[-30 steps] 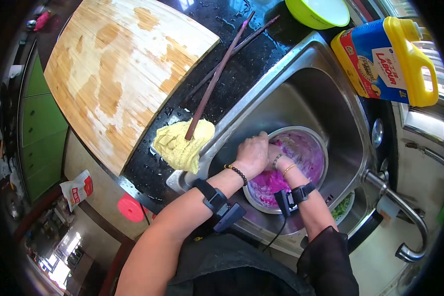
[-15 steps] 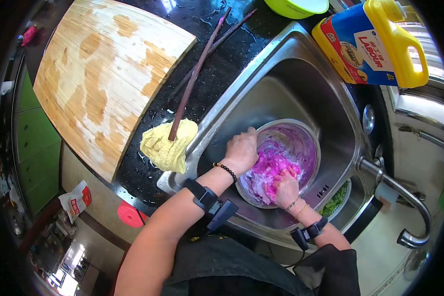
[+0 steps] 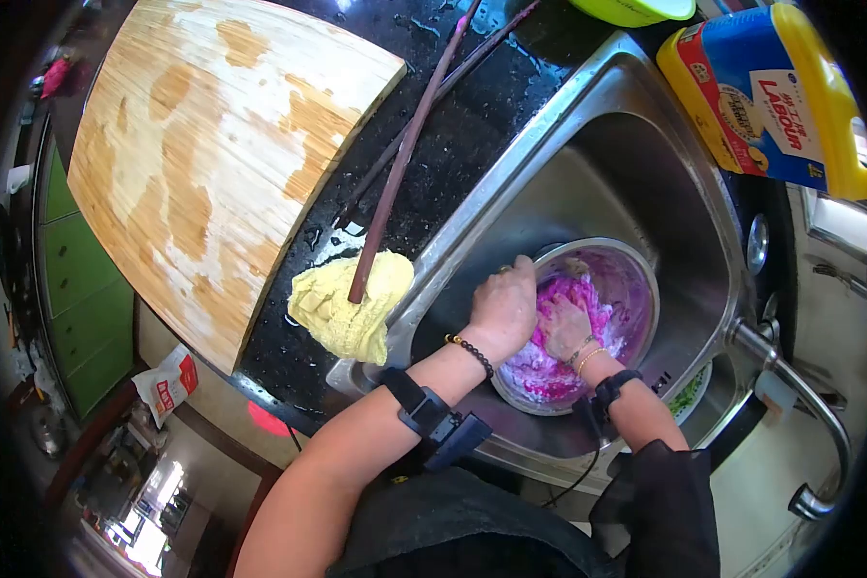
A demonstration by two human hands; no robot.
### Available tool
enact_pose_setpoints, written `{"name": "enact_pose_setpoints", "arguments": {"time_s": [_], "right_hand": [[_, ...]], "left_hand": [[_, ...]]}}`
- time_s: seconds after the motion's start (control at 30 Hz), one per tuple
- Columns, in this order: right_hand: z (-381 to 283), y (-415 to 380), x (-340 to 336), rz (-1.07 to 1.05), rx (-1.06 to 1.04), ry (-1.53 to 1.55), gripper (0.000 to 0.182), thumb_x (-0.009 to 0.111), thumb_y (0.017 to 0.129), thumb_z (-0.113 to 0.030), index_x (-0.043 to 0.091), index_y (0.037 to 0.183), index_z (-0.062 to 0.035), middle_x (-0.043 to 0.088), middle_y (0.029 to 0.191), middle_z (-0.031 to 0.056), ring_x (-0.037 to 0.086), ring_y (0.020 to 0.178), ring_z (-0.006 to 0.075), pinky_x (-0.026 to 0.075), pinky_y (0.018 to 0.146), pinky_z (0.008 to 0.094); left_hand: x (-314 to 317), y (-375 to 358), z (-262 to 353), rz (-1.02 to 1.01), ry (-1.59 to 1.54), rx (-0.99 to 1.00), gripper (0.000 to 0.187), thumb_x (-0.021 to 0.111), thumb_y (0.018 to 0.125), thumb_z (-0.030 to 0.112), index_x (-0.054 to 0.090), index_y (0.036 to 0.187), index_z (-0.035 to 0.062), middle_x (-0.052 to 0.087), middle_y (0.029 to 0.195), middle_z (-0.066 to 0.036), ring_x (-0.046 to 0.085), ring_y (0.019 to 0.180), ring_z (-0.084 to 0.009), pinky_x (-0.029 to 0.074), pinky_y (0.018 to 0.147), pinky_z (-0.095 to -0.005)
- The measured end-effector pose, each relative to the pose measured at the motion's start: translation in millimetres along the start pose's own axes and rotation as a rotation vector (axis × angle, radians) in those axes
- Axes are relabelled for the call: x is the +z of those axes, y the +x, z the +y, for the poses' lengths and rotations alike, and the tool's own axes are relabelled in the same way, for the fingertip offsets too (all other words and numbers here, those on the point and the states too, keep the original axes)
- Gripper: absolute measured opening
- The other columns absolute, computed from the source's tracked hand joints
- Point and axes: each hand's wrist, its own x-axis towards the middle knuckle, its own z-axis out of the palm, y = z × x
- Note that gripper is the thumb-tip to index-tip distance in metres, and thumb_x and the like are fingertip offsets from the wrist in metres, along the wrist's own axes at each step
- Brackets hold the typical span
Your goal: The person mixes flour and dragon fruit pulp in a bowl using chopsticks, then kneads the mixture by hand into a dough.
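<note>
A round metal mixing bowl point(image 3: 653, 299) sits in the sink basin, its inner wall smeared purple. Inside it is a wet, crumbly pink-purple dough point(image 3: 549, 380) with whitish floury patches. My left hand point(image 3: 506, 306) is closed on the bowl's left rim. My right hand point(image 3: 564, 328) is inside the bowl, its pink-stained fingers curled into the dough and partly hidden by it. Left of the sink, a lump of pale yellow dough point(image 3: 347, 313) rests on the counter. One of two long dark sticks point(image 3: 400, 178) has its end on this lump.
A wooden cutting board point(image 3: 193, 144) covers the left counter. The steel sink point(image 3: 511, 183) has a tap point(image 3: 819, 405) at right and a side basin holding a bowl of chopped greens point(image 3: 686, 397). A yellow jug point(image 3: 771, 106) and a green bowl point(image 3: 636, 8) stand behind.
My right hand has shifted up and left through the dough, turning it over. My left hand stays on the bowl's rim. The whole view has shifted slightly.
</note>
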Motion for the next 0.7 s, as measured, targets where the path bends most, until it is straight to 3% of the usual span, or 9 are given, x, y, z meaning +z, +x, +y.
{"name": "enact_pose_setpoints", "arguments": {"time_s": [0.23, 0.3, 0.33, 0.37, 0.43, 0.47, 0.57, 0.6, 0.7], "right_hand": [[2, 36, -25, -0.005, 0.073, -0.028, 0.024, 0.05, 0.076, -0.029, 0.064, 0.086, -0.013, 0.063, 0.093, 0.0111, 0.056, 0.093, 0.0258, 0.038, 0.086, 0.0521], [3, 36, -34, 0.151, 0.038, 0.087, 0.021, 0.056, 0.072, -0.03, 0.063, 0.081, -0.0115, 0.063, 0.085, 0.012, 0.058, 0.086, 0.0281, 0.039, 0.085, 0.0499], [8, 31, -31, 0.158, -0.01, 0.305, 0.029, 0.061, 0.07, -0.027, 0.062, 0.092, -0.0087, 0.061, 0.094, 0.0162, 0.055, 0.094, 0.0324, 0.039, 0.088, 0.0481], [9, 20, -31, 0.16, -0.009, 0.299, 0.029, 0.061, 0.07, -0.027, 0.062, 0.092, -0.0087, 0.061, 0.094, 0.0162, 0.055, 0.094, 0.0324, 0.039, 0.088, 0.0481], [6, -10, -36, 0.358, -0.043, 0.324, 0.044, 0.061, 0.072, -0.026, 0.055, 0.11, -0.007, 0.055, 0.106, 0.0216, 0.051, 0.103, 0.0377, 0.038, 0.093, 0.0452], [6, -22, -35, 0.225, 0.016, 0.374, 0.062, 0.064, 0.072, -0.023, 0.042, 0.128, -0.0081, 0.048, 0.118, 0.0241, 0.043, 0.112, 0.0408, 0.035, 0.098, 0.045], [-9, -45, -46, 0.258, 0.104, 0.398, 0.07, 0.067, 0.07, -0.018, 0.037, 0.133, -0.0093, 0.046, 0.121, 0.023, 0.04, 0.117, 0.04, 0.033, 0.099, 0.0447], [-11, -49, -45, 0.31, 0.108, 0.343, 0.083, 0.07, 0.066, -0.013, 0.028, 0.138, -0.0078, 0.042, 0.127, 0.0226, 0.036, 0.121, 0.0396, 0.032, 0.101, 0.0444], [-12, -53, -50, 0.34, 0.221, 0.339, 0.097, 0.074, 0.062, -0.017, 0.019, 0.14, -0.0042, 0.038, 0.131, 0.0236, 0.035, 0.122, 0.0388, 0.03, 0.102, 0.0444]], "left_hand": [[3, -1, -2, 0.044, 0.008, 0.048, 0.02, 0.053, 0.069, -0.001, 0.045, 0.087, -0.0038, 0.06, 0.079, -0.026, 0.061, 0.077, -0.0414, 0.051, 0.069, -0.0456], [3, -1, -5, 0.05, 0.012, 0.047, 0.018, 0.052, 0.071, -0.001, 0.046, 0.087, -0.0042, 0.06, 0.08, -0.028, 0.061, 0.078, -0.0413, 0.051, 0.07, -0.0453], [3, -1, -5, 0.041, 0.06, 0.051, 0.017, 0.052, 0.073, 0.001, 0.047, 0.089, -0.0034, 0.061, 0.08, -0.025, 0.062, 0.08, -0.0389, 0.051, 0.07, -0.0436], [4, -1, -4, 0.028, 0.105, 0.053, 0.017, 0.052, 0.075, 0.003, 0.049, 0.09, -0.0026, 0.062, 0.081, -0.023, 0.063, 0.081, -0.0364, 0.052, 0.071, -0.042], [2, -2, -3, 0.022, 0.088, 0.058, 0.017, 0.053, 0.075, 0.004, 0.049, 0.09, -0.003, 0.062, 0.081, -0.024, 0.063, 0.081, -0.0369, 0.052, 0.071, -0.0422], [1, -2, -3, 0.015, 0.079, 0.059, 0.018, 0.053, 0.074, 0.004, 0.048, 0.09, -0.0033, 0.062, 0.081, -0.024, 0.063, 0.081, -0.0373, 0.052, 0.071, -0.0424], [-2, -3, -1, 0.004, 0.019, 0.061, 0.018, 0.053, 0.072, -0.001, 0.046, 0.088, -0.0053, 0.06, 0.081, -0.028, 0.061, 0.08, -0.0429, 0.05, 0.072, -0.0474], [-3, -3, 0, 0.004, 0.021, 0.061, 0.018, 0.053, 0.072, -0.001, 0.046, 0.088, -0.0053, 0.06, 0.081, -0.028, 0.061, 0.08, -0.0429, 0.05, 0.072, -0.0474], [-3, -3, 1, 0.005, 0.045, 0.038, 0.017, 0.052, 0.073, -0.001, 0.045, 0.088, -0.0056, 0.06, 0.081, -0.028, 0.06, 0.079, -0.0435, 0.05, 0.072, -0.0476]]}}
